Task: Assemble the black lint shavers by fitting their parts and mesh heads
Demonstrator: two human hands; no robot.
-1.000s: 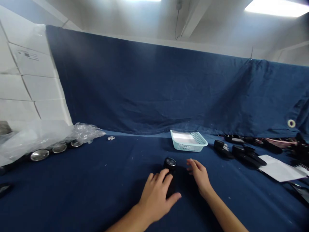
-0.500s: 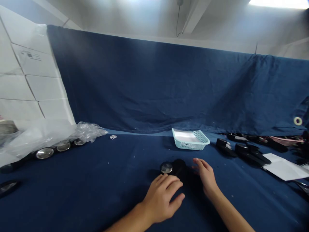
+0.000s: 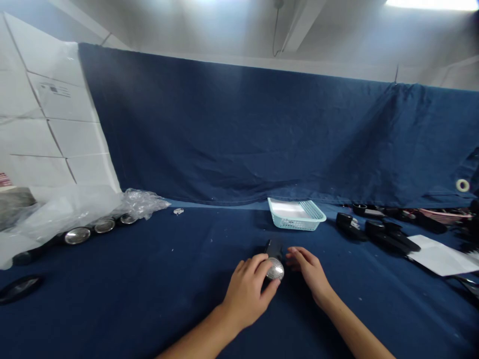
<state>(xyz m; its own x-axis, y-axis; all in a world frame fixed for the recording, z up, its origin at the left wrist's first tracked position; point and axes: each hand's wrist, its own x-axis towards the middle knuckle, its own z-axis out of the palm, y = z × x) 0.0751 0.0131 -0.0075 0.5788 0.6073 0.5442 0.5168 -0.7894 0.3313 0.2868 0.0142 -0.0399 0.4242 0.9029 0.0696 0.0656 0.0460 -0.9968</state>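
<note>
A black device (image 3: 274, 248) with a round, silvery, perforated head (image 3: 276, 269) lies on the blue cloth, its head toward me. My left hand (image 3: 251, 289) grips the round head from the left, the thumb at its near edge and the fingers over its far side. Just right of the black body, my right hand (image 3: 307, 271) has its fingers curved and apart from the thumb, with nothing in it.
Behind the hands stands a light-blue basket (image 3: 297, 223) holding white paper. Black devices (image 3: 389, 238) and a white sheet (image 3: 443, 255) lie at the right. Round-headed items (image 3: 77, 235) sit under clear plastic (image 3: 140, 203) at the left. A blue curtain (image 3: 243, 129) hangs behind.
The device has turned so its round head points toward me. My left hand has closed on that head. My right hand has shifted slightly left, beside the body.
</note>
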